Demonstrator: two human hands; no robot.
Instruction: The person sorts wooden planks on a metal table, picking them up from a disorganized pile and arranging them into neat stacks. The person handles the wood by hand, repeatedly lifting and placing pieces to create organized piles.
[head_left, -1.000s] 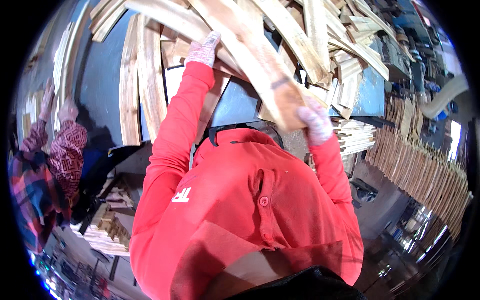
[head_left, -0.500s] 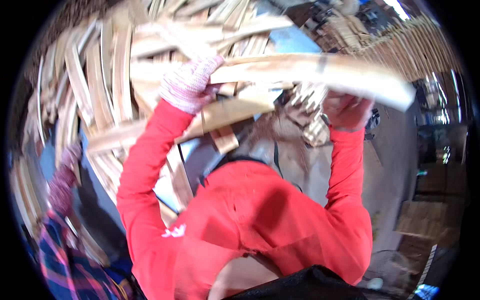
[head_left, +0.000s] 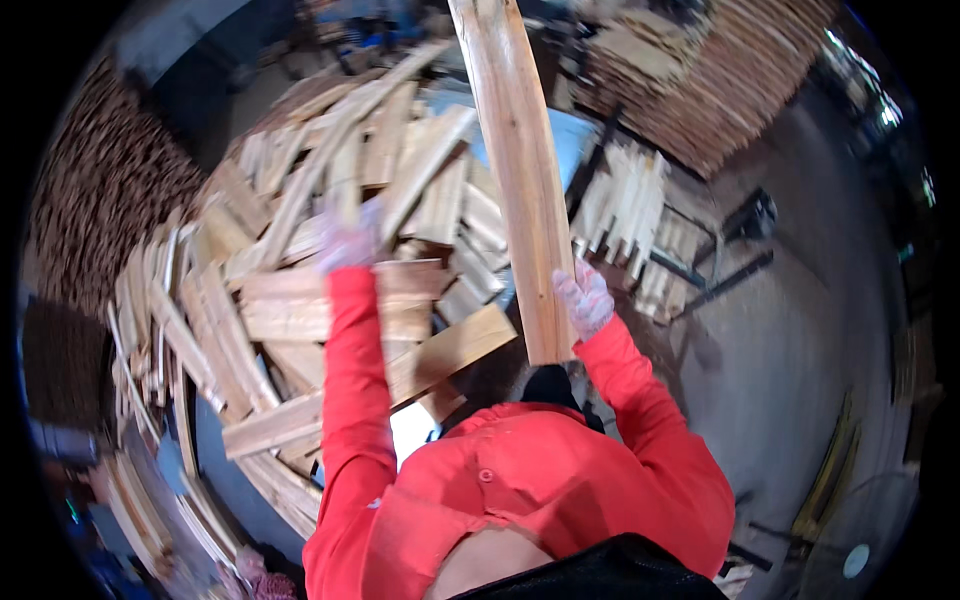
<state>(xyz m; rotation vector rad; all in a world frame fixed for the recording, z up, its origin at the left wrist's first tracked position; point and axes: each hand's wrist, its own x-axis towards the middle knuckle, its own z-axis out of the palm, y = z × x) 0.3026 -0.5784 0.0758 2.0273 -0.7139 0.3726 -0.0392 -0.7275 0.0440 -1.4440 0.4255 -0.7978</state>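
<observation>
A long wooden board (head_left: 520, 170) with darker grain stands out in front of me, its near end close to my body. My right hand (head_left: 588, 300), in a pale knitted glove, grips the board's right edge near that end. My left hand (head_left: 348, 240), gloved too, is smeared by motion and reaches over a heap of loose boards (head_left: 290, 300); its fingers cannot be made out. Below it lie two wide boards side by side, and a shorter plank (head_left: 455, 352) slants across the near edge of the heap.
Neatly stacked wood (head_left: 700, 100) stands at the far right, with a smaller bundle of pale strips (head_left: 625, 205) nearer. A dark wood stack (head_left: 105, 190) rises at the left. Another person's gloved hand (head_left: 268, 582) shows at the lower left. Metal stand legs (head_left: 725, 280) are to the right.
The board has swung from lying crosswise to pointing away from me. My left hand has let go of it and moved left over the heap; my right hand keeps hold.
</observation>
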